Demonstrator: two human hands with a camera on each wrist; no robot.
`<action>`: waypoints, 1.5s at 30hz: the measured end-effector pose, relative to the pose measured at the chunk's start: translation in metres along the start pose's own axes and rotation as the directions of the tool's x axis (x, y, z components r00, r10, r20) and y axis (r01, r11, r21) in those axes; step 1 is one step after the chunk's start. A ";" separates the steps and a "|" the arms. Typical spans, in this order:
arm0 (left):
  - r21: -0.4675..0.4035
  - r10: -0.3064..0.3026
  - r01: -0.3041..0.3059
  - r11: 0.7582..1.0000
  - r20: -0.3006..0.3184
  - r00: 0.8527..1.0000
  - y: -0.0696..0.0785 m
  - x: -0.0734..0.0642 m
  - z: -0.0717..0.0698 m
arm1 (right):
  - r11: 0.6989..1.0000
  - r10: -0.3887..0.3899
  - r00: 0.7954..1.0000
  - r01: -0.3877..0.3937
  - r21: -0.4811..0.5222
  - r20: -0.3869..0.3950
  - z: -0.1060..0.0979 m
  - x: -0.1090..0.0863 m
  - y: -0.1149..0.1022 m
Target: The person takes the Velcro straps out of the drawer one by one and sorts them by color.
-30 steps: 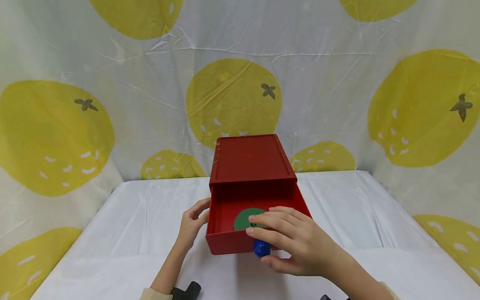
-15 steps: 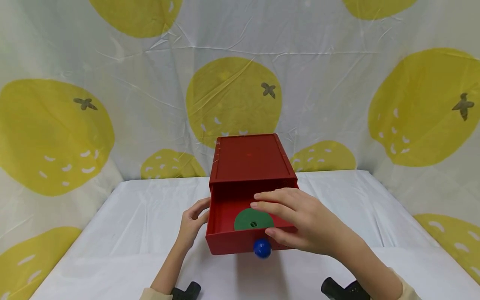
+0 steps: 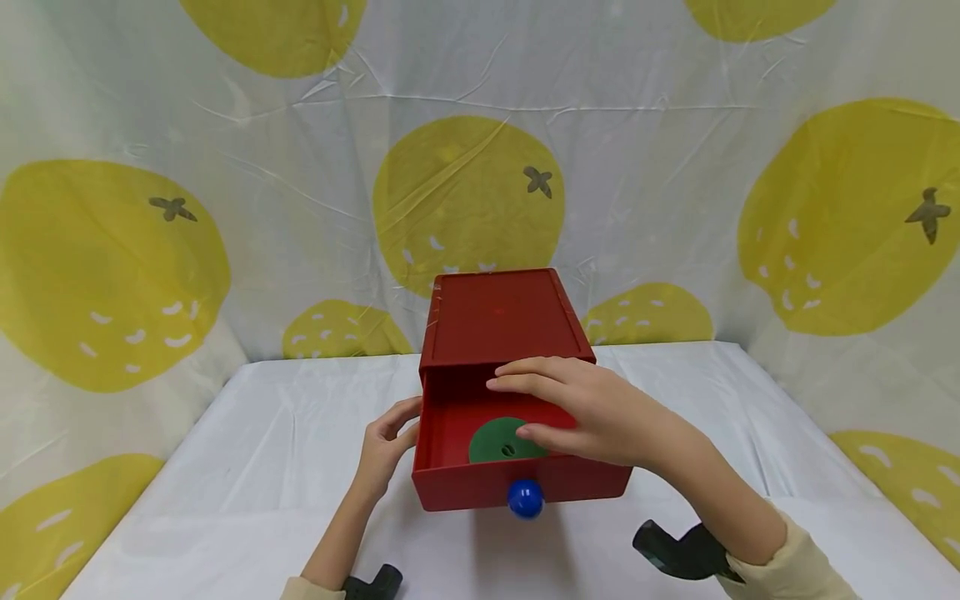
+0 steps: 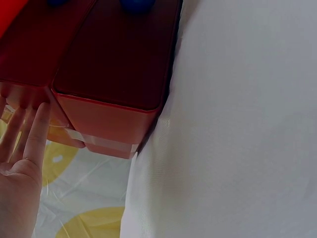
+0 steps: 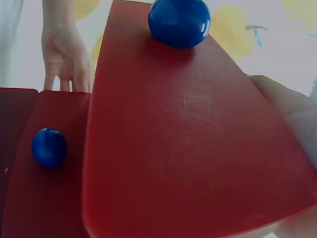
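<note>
A red drawer cabinet [image 3: 502,317] stands on the table with its top drawer [image 3: 465,487] pulled out. The drawer front carries a round blue knob [image 3: 525,498]. Inside lies a flat green disc [image 3: 491,442] with a small dark mark near its front edge. My left hand [image 3: 386,446] rests against the cabinet's left side; in the left wrist view its straight fingers [image 4: 37,136] touch the red wall. Over the right part of the open drawer hovers my right hand [image 3: 600,408], fingers loosely extended and thumb overlapping the disc, holding nothing.
A lower closed drawer [image 5: 49,198] with its own blue knob [image 5: 49,148] shows in the right wrist view. White cloth [image 3: 300,467] covers the table. Behind hangs a curtain [image 3: 637,208] with yellow fruit prints. Dark wrist mounts [image 3: 682,554] sit at the sleeves.
My right hand has left the blue knob and moved up and back over the open drawer, uncovering the knob. The left hand, drawer and green disc have stayed in place.
</note>
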State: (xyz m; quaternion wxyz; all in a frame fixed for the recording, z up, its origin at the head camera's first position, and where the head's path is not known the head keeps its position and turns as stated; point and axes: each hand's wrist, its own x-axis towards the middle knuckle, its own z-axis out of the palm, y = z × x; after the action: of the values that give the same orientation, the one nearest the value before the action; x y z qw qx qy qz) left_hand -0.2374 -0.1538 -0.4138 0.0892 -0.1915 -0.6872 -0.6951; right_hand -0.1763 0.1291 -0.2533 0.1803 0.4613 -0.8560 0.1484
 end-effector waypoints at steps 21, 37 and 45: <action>0.004 -0.005 0.005 1.000 0.014 1.000 -0.001 -0.001 0.001 | 0.957 0.141 0.889 -0.235 0.170 0.436 0.015 0.012 0.014; 0.018 -0.012 0.012 1.000 0.004 1.000 0.001 0.000 -0.001 | 0.946 0.156 0.825 -0.284 0.159 0.543 0.018 0.014 0.011; 0.011 -0.002 0.002 1.000 0.005 1.000 0.001 0.000 -0.001 | 0.921 0.203 0.810 -0.349 0.173 0.550 0.017 0.015 0.008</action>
State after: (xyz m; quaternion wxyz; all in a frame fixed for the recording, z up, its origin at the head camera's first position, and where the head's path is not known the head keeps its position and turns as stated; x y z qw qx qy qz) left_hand -0.2376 -0.1543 -0.4131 0.0881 -0.1920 -0.6915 -0.6908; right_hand -0.1937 0.1154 -0.2629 -0.1460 0.3734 -0.9027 0.1558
